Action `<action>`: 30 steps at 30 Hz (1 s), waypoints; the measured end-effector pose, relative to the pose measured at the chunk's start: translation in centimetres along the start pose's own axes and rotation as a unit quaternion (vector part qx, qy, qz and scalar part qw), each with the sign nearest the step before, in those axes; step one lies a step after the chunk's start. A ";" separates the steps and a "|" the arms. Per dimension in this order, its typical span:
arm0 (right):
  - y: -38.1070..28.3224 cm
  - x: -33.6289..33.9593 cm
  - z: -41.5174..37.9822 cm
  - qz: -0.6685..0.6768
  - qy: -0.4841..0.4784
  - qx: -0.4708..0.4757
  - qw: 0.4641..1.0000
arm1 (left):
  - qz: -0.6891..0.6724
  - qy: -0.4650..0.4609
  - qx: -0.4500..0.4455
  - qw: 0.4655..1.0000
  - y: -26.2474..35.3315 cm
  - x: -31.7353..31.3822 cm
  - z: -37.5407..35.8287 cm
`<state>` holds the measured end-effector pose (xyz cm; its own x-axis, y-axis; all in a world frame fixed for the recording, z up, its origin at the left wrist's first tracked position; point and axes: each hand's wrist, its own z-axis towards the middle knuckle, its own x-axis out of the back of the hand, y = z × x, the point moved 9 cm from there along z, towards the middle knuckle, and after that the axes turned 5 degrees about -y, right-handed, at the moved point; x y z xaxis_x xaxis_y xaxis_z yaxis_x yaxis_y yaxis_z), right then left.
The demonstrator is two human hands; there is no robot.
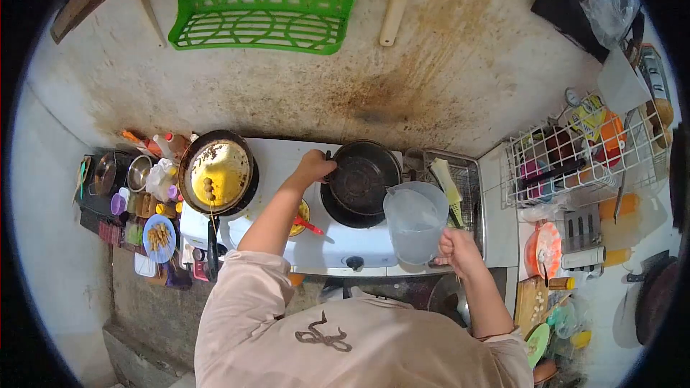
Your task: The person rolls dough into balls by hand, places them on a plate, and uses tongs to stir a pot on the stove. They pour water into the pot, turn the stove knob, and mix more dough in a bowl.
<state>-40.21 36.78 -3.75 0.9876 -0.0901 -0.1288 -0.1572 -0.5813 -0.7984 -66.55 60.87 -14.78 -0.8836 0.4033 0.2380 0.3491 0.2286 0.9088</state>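
Observation:
A dark, empty-looking pot (361, 185) stands on the right side of the white stove (334, 250). My left hand (315, 167) is closed on the handle at the pot's left edge. My right hand (458, 250) grips the handle of a translucent plastic jug (415, 224), held just right of the pot, its upper left rim close to the pot's edge. Clear liquid seems to be inside the jug. Between my left forearm and the pot sits a yellow bowl (305, 213) with a red-handled utensil.
A frying pan (218, 172) with yellow contents and a skewer is at the stove's left. Further left is a plate (159, 238) of skewered food. A sink (471, 205), a white wire rack (575, 162) and a cutting board (530, 305) are at the right.

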 end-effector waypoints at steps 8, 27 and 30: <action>-0.5 -0.7 -0.1 -0.015 0.003 -0.007 1.000 | -0.046 -0.026 0.021 0.998 -2.2 -1.2 1.1; 0.1 -0.5 -0.4 -0.069 0.021 -0.037 0.997 | 0.090 -0.007 -0.028 0.996 0.1 -0.3 0.2; 0.0 -0.7 -0.4 -0.077 0.019 -0.041 0.996 | 0.149 0.033 -0.061 0.986 0.9 0.2 -1.0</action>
<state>-40.91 36.56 -3.45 0.9996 -0.0247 0.0158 -0.0043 -0.6547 -0.7559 -66.73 60.25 -13.61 -0.7671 0.3776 0.5187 0.5594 -0.0021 0.8289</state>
